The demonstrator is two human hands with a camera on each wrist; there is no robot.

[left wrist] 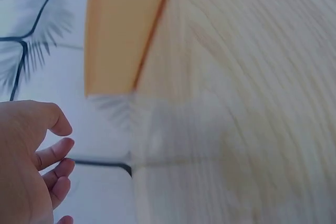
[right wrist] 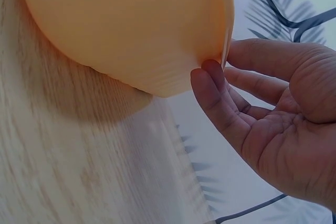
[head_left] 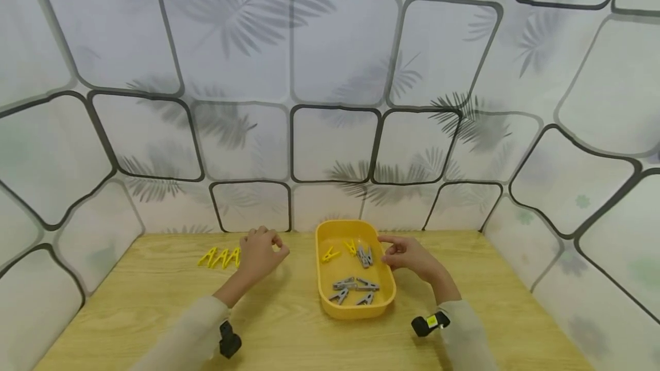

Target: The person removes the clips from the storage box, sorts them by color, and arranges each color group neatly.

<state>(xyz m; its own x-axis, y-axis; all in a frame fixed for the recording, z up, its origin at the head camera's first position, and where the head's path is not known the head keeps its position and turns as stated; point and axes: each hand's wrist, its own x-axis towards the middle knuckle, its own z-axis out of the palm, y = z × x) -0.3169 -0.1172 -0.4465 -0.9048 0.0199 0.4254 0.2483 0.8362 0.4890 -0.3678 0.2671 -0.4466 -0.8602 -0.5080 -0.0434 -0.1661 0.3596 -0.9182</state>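
A yellow, round-cornered plastic tray sits on the wood-grain worktop — likely light, slightly flexible, best taken by its rim, which the right hand pinches; left hand empty, fingers relaxed.

Yellow clip nearest the left hand: partly hidden by it. Grey clips, upper cluster: overlapping, count unclear. Yellow tray: cut by top edge, both wrist views.

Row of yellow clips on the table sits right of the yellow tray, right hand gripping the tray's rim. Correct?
Wrong side: the head view shows the row of yellow clips left of the tray. The right hand does grip its rim.
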